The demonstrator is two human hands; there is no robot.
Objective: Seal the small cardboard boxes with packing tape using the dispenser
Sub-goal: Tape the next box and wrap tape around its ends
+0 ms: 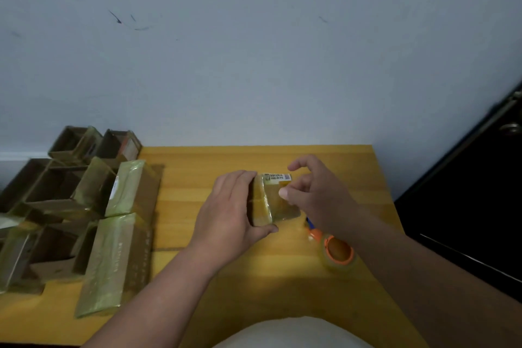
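Pale grey-blue wall [254, 51], scuffed with dark marks, across the whole upper half. Yellow wooden tabletop [282, 285] below it, running from the wall toward the viewer. Black door [480, 206] with a round metal knob at the far right. Cluster of open cardboard boxes [53, 200] along the tabletop's left edge, flaps up, glossy with yellowish tape, some hanging past the edge. Two closed, tape-wrapped boxes [118, 234] lying lengthwise just beside that cluster, one behind the other, on a flat sheet of cardboard. White garment [291, 333] at the bottom centre. Left hand [228, 215] near the middle of the tabletop, fingers laid over the left side of a small cardboard box [271, 200] and thumb hooked round its near corner, gripping it. Right hand [316, 195] just to the right of the box, above its top face, thumb and forefinger drawn close together at the tape on the lid, remaining fingers curled and raised; cannot tell whether a tape end is actually pinched. Small cardboard box resting on the tabletop between both hands, wrapped in glossy tape, white barcode label [278, 177] at its far end. Tape dispenser [336, 251] near the right forearm, lying on the tabletop, orange hub inside a roll of clear tape, blue part showing behind the wrist.
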